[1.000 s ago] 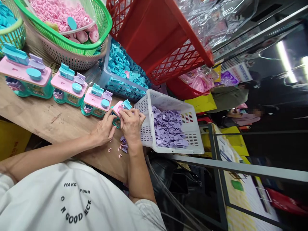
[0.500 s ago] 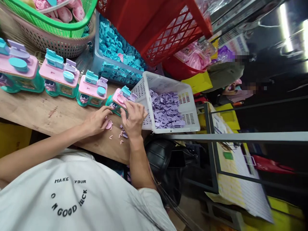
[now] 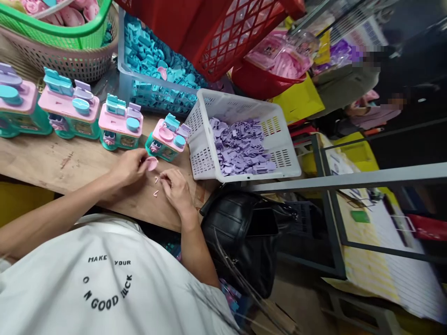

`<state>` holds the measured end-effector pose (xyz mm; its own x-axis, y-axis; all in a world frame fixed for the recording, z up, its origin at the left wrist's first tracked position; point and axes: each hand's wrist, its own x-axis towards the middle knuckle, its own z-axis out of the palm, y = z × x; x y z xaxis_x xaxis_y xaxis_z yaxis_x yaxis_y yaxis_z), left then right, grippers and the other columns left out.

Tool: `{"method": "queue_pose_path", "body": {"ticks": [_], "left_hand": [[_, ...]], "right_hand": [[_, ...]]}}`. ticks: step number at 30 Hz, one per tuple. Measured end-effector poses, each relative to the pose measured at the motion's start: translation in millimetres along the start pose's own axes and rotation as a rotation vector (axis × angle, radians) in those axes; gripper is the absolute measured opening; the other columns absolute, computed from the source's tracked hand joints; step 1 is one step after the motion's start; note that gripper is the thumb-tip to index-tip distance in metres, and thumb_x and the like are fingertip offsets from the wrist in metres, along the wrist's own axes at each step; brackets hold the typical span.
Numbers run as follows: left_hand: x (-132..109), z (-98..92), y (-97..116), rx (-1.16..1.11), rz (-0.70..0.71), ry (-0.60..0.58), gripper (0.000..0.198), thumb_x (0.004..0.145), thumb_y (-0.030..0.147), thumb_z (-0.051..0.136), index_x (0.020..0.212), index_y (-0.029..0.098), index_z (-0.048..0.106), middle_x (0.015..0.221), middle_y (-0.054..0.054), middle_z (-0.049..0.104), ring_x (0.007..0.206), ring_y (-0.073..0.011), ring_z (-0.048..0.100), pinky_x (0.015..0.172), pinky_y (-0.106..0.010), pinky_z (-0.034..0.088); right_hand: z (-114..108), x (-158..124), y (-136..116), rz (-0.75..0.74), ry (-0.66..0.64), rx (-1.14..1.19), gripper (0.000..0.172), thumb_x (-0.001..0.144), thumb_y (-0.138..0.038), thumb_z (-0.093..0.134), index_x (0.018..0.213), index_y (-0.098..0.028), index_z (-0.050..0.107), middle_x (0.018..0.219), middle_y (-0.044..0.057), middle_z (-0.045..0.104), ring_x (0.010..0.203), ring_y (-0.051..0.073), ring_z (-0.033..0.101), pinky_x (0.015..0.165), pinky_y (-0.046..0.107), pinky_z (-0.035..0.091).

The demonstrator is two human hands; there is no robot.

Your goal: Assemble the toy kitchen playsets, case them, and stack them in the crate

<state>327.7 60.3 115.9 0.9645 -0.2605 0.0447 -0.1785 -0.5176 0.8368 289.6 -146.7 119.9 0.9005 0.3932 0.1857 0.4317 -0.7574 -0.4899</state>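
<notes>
Fingertips of the left hand (image 3: 130, 166) pinch a small pink dish (image 3: 152, 163), a smooth, glossy oval of moulded plastic, held just above the wooden table (image 3: 70, 163), whose worn top is scratched and stained. Beside it the right hand (image 3: 176, 188) rests on the wood with its fingers curled inward; whether they grip anything I cannot tell. Just left of its fingertips lie two thin pink hooks (image 3: 156, 192), bent like little canes. Below the table edge sits a black bag (image 3: 240, 232) of soft, creased leather-like material. Just beyond the hands stands a toy kitchen (image 3: 167, 137), boxy, with a teal body and pink top, the last in a row of bigger-looking toy kitchens (image 3: 120, 123) running off to the left. To its right, a white perforated basket (image 3: 206, 153) holds a heap of lilac parts (image 3: 240, 146). Farther back are a grey crate (image 3: 122, 51) of teal pieces, a green mesh basket (image 3: 59, 35) and a red lattice crate (image 3: 237, 32). Half a second ago the right hand was up on the nearest toy; now it is down on the wood and the toy stands free, while the left hand has lifted the dish from the table. The dish's long axis runs roughly left to right across the view, its free end pointing right, toward the base of the nearest toy.
</notes>
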Motion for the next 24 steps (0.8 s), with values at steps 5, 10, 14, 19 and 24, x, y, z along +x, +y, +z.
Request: {"method": "queue_pose_path", "body": {"ticks": [5, 10, 14, 19, 24], "left_hand": [[-10.8, -11.2, 2.4, -0.635, -0.297, -0.047, 0.031, 0.081, 0.032, 0.062, 0.109, 0.017, 0.06, 0.081, -0.003, 0.07, 0.057, -0.0122, 0.057, 0.05, -0.021, 0.036], [-18.4, -8.4, 4.6, -0.87, -0.439, -0.081, 0.031, 0.066, 0.027, 0.072, 0.091, 0.017, 0.055, 0.082, -0.004, 0.07, 0.055, -0.0101, 0.059, 0.045, -0.017, 0.032], [-21.7, -4.1, 4.5, -0.907, -0.421, -0.115, 0.036, 0.064, 0.032, 0.079, 0.085, 0.017, 0.053, 0.077, -0.004, 0.07, 0.055, -0.0108, 0.06, 0.044, -0.016, 0.035], [-23.0, 0.4, 13.3, -0.954, -0.374, -0.141, 0.045, 0.061, 0.038, 0.085, 0.088, 0.017, 0.056, 0.069, 0.0, 0.065, 0.054, -0.01, 0.058, 0.043, -0.015, 0.037], [-23.9, 0.8, 19.9, -0.958, -0.311, -0.104, 0.049, 0.063, 0.045, 0.087, 0.093, 0.016, 0.062, 0.071, 0.001, 0.065, 0.055, -0.0096, 0.058, 0.045, -0.017, 0.042]], "right_hand": [[2.8, 3.4, 9.4, -0.105, -0.118, -0.104, 0.013, 0.099, -0.018, 0.062, 0.101, -0.022, 0.074, 0.103, 0.005, 0.071, 0.097, 0.019, 0.062, 0.091, 0.032, 0.049], [9.6, 9.1, 11.3, -0.107, -0.108, -0.23, 0.014, 0.1, -0.022, 0.06, 0.09, -0.019, 0.07, 0.095, 0.007, 0.068, 0.093, 0.021, 0.059, 0.086, 0.033, 0.048], [8.9, 8.8, 5.3, -0.021, 0.062, -0.056, 0.016, 0.102, -0.023, 0.052, 0.09, -0.019, 0.062, 0.098, 0.01, 0.067, 0.096, 0.022, 0.061, 0.089, 0.035, 0.05], [7.3, 9.4, -10.7, 0.262, 0.228, 0.485, 0.018, 0.102, -0.037, 0.05, 0.096, -0.021, 0.056, 0.09, 0.003, 0.07, 0.076, 0.014, 0.07, 0.072, 0.027, 0.055], [13.6, 15.2, -23.4, 0.424, 0.3, 0.875, 0.028, 0.09, -0.047, 0.065, 0.092, -0.019, 0.061, 0.081, 0.0, 0.072, 0.063, 0.009, 0.068, 0.058, 0.02, 0.054]]}}
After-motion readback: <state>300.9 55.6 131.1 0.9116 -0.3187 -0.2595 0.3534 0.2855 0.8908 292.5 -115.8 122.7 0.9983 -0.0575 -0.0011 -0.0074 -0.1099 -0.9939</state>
